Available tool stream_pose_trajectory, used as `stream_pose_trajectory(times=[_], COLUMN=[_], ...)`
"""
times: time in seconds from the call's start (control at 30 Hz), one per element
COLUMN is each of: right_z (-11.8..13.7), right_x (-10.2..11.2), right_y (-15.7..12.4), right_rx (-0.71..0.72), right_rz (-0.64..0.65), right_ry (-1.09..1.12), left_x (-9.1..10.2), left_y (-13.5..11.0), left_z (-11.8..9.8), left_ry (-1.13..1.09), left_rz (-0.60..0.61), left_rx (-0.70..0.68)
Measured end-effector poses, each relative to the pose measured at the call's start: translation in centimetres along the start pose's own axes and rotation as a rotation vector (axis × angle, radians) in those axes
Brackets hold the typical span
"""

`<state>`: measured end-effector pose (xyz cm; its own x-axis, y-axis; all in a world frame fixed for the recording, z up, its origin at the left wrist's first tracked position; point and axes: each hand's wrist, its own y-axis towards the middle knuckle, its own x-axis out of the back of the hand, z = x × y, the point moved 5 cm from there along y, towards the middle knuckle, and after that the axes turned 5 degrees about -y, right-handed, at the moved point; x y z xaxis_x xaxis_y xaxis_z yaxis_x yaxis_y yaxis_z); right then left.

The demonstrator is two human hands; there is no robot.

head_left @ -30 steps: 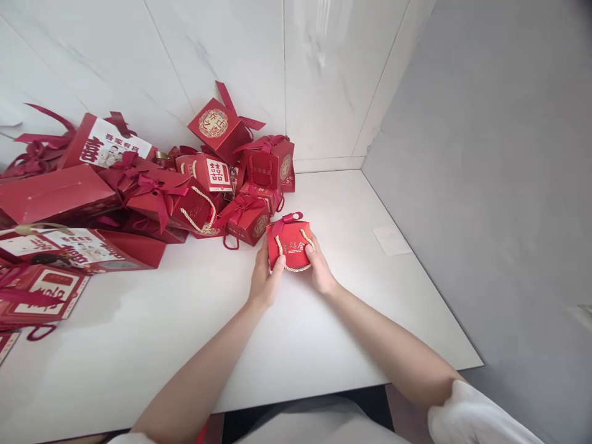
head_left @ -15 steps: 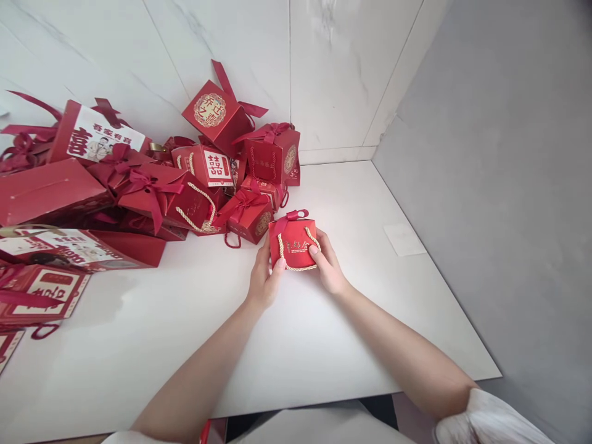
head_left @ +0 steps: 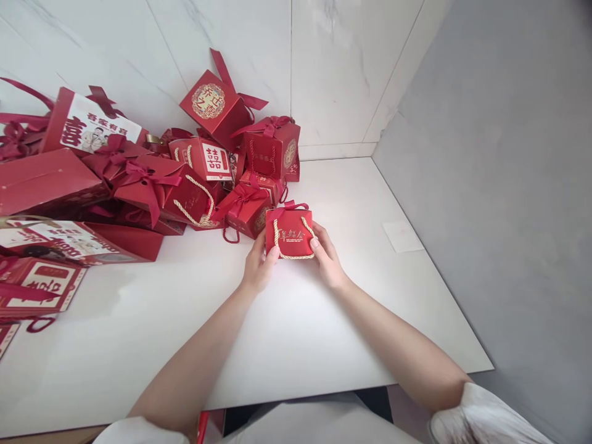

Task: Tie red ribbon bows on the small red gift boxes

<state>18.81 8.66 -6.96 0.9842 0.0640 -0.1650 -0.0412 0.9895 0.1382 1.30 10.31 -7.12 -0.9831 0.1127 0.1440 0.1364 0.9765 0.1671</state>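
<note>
A small red gift box (head_left: 290, 232) with gold lettering, a gold cord handle and a dark red ribbon on top is held between both my hands. My left hand (head_left: 259, 262) grips its left side, thumb on the front face near the cord. On the right side my right hand (head_left: 327, 256) holds it, with the thumb at the front edge and the fingers behind. Just behind it on the left lies another red gift box (head_left: 250, 213) with a ribbon bow. The held box's back and underside are hidden.
A heap of red gift boxes (head_left: 148, 179) with ribbons and cord handles fills the left and back of the white table (head_left: 296, 345). A pale square patch (head_left: 402, 237) lies at the right. Marble-look tiles (head_left: 231, 37) rise behind, and a grey wall (head_left: 499, 185) borders the right side.
The view has shifted slightly. In my hands the gift box has tilted so its front face shows more squarely, and my right thumb has moved from the face towards the right edge.
</note>
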Motion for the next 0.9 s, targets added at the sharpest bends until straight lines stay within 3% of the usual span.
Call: stream_pose_trajectory(times=[0.63,0.9], right_z=[-0.46,-0.11], right_x=[0.17,0.22], right_y=[0.07,-0.08], right_rx=[-0.026,0.042], right_rz=[-0.017,-0.031], right_ry=[0.005,-0.017], left_x=[0.00,-0.31], left_y=[-0.25,-0.38], left_z=[0.33,0.14], left_ry=[-0.011,-0.072], left_rz=[-0.005,0.042], left_rx=[0.030,-0.060])
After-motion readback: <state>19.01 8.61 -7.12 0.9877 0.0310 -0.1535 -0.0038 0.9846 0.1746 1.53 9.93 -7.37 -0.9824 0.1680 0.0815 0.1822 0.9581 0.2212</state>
